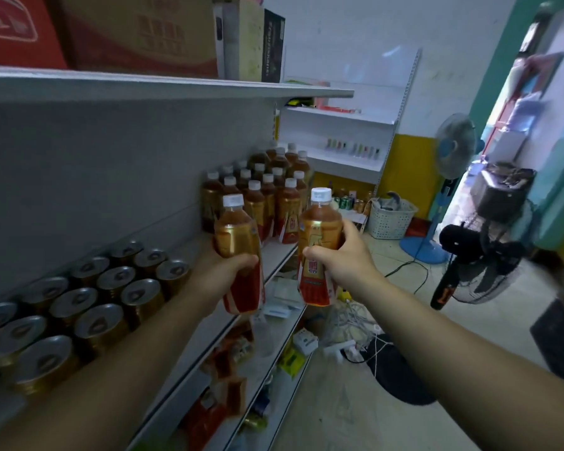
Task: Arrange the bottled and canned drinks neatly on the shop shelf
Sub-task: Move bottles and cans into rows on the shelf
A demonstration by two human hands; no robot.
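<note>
Gold cans (pixel 88 307) are packed in rows at the left of the shelf (pixel 189 359). One tea bottle (pixel 236 236) is gripped by the left hand (pixel 219 278), fingers wrapped round its label, and held upright over the shelf's front edge. Capped bottles (pixel 274 196) are grouped further along the shelf. A second tea bottle (pixel 319 242) is clasped by the curled fingers of the right hand (pixel 342 262), just off the shelf edge. A white basket (pixel 391 219) is seen on the floor beyond.
</note>
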